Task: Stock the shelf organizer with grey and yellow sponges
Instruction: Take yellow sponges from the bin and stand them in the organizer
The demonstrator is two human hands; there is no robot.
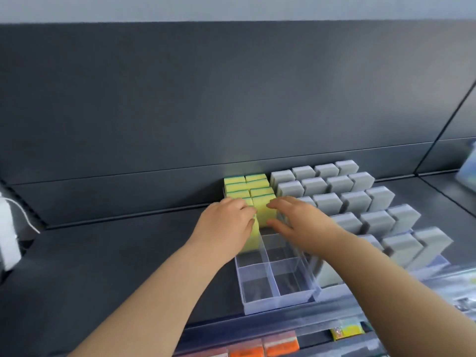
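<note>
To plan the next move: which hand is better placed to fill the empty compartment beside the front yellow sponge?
Probably right. The right hand is open just above that empty compartment; the left hand grips the yellow sponge.

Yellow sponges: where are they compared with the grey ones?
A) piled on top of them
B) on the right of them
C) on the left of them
C: the yellow sponges stand in the left rows of the clear organizer, and the grey sponges fill the rows to their right, none stacked on another.
</note>
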